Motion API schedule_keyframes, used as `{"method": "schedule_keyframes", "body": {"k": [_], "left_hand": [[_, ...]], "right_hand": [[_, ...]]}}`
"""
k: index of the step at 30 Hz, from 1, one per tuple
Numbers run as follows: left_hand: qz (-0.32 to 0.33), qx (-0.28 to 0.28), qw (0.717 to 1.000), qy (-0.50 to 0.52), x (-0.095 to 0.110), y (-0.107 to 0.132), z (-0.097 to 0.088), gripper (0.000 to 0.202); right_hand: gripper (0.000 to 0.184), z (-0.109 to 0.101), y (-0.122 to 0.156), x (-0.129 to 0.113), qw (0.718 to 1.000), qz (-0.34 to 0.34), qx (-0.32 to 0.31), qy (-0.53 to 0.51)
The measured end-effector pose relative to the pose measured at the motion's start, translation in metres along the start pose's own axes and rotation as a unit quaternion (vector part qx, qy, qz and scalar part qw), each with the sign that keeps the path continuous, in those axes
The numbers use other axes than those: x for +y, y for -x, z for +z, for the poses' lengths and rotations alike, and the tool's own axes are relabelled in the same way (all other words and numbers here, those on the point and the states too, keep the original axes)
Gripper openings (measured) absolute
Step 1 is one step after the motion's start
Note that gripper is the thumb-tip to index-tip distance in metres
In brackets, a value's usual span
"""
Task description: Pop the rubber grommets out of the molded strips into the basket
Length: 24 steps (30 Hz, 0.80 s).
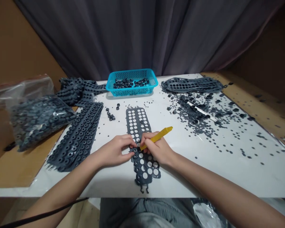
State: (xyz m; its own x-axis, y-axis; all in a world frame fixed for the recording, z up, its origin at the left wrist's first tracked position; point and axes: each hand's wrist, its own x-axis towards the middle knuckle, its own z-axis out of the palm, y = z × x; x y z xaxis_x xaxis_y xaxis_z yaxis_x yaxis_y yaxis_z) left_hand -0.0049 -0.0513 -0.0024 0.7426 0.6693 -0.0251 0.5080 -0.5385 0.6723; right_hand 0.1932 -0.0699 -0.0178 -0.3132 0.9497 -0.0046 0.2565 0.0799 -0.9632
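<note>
Head view: a yellow tool at work on a holed sheet

Right at the front of the worktop (180,179), the dark rubber sheet (138,123) lies flat under both hands. The right hand (159,148) has its grip closed round the yellow tool (161,134) like a pen, slanting it down to the sheet. The left hand (121,148) rests at the opposite edge, thumb and forefinger a little parted; whether they pinch the rubber or only steady it, I cannot tell.

To do this well, the left fingers should press the sheet close to the tip, yet clear of its path. A light, short-held tool would likely follow each small hole better, and work kept row by row should leave the thick rings (137,169) at the lower left undamaged.

Hard to make out is the tool's tip, crowded by fingers and dark rubber; what kind of end it has stays unclear. Both palms hide the middle of the sheet. The contents of the blue basket (133,91) are too small to read singly, and the clear bag (42,118) blurs its rings with glare.
</note>
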Motion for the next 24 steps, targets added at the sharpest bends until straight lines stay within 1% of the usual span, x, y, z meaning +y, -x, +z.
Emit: {"method": "schedule_keyframes", "body": {"k": [2,5,9,13,15,17,20,21,22,23,24], "left_hand": [[0.020,0.001,1.000,-0.008,-0.001,0.000,0.001,0.020],[0.054,-0.001,0.998,-0.024,-0.003,-0.001,0.002,0.016],[0.089,-0.021,0.994,-0.058,-0.006,-0.001,0.002,0.012],[0.108,-0.014,0.987,-0.115,-0.008,-0.003,0.007,0.021],[0.103,-0.010,0.985,-0.136,-0.009,-0.004,0.013,0.024],[0.081,-0.006,0.989,-0.126,-0.009,-0.004,0.017,0.023],[0.024,0.016,0.999,-0.028,-0.009,-0.003,0.015,0.018],[-0.005,0.035,0.999,0.012,-0.010,-0.002,0.012,0.016],[-0.040,0.069,0.995,0.054,-0.010,-0.001,0.008,0.015],[-0.080,0.113,0.986,0.094,-0.011,0.000,0.002,0.015],[-0.119,0.163,0.970,0.134,-0.011,0.000,-0.003,0.015]], "right_hand": [[0.021,0.001,0.000,-0.001,1.000,-0.009,-0.001,0.012],[0.022,0.002,0.001,-0.004,0.998,-0.026,0.000,0.054],[0.023,0.002,0.005,-0.006,0.995,-0.034,0.005,0.095],[0.022,0.000,0.009,-0.004,0.993,-0.041,-0.001,0.108],[0.022,-0.001,0.010,-0.002,0.994,-0.039,0.005,0.101],[0.022,-0.001,0.011,0.000,0.995,-0.035,0.014,0.090],[0.022,-0.001,0.011,0.002,0.997,-0.030,0.018,0.070],[0.021,-0.001,0.011,0.003,0.997,-0.028,0.018,0.063],[0.021,-0.001,0.011,0.003,0.998,-0.026,0.018,0.056],[0.021,0.000,0.011,0.004,0.998,-0.022,0.020,0.048],[0.021,0.000,0.011,0.004,0.999,-0.016,0.022,0.039]]}}
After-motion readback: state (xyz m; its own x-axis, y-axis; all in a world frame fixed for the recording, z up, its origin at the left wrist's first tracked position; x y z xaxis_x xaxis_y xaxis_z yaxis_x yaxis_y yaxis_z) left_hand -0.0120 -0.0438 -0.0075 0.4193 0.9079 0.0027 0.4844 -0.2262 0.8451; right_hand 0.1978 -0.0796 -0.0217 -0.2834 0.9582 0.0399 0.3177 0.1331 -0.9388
